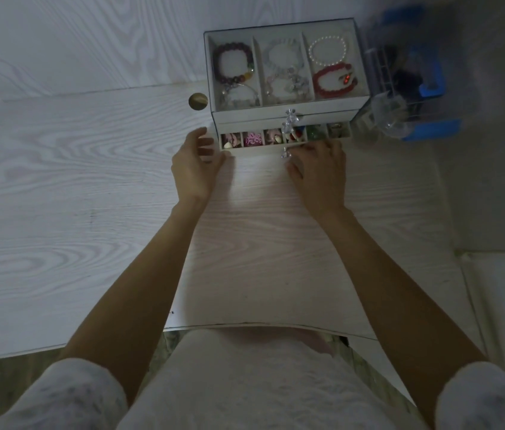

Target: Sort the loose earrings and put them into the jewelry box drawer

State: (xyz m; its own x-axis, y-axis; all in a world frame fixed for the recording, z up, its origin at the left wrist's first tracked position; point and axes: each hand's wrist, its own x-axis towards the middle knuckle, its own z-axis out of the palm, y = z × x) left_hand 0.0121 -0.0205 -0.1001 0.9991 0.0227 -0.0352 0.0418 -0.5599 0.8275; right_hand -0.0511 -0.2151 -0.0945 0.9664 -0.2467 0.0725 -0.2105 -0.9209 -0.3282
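A white jewelry box (285, 114) stands at the back of the table, its top tray holding several bead bracelets under a clear lid. Its lowest drawer (257, 149) is pulled partly out and shows a row of small compartments with colourful earrings (252, 139) in them. My left hand (195, 164) sits at the drawer's left front corner, fingers relaxed and slightly spread, touching or nearly touching it. My right hand (319, 169) lies against the drawer's right front edge, fingers extended onto it. Crystal knobs (288, 125) line the box front.
A small round gold disc (198, 101) lies on the table left of the box. To the right stand clear plastic containers (391, 116) and a blue basket (428, 88). The pale wood-grain table (89, 181) stretches left; its near edge is by my lap.
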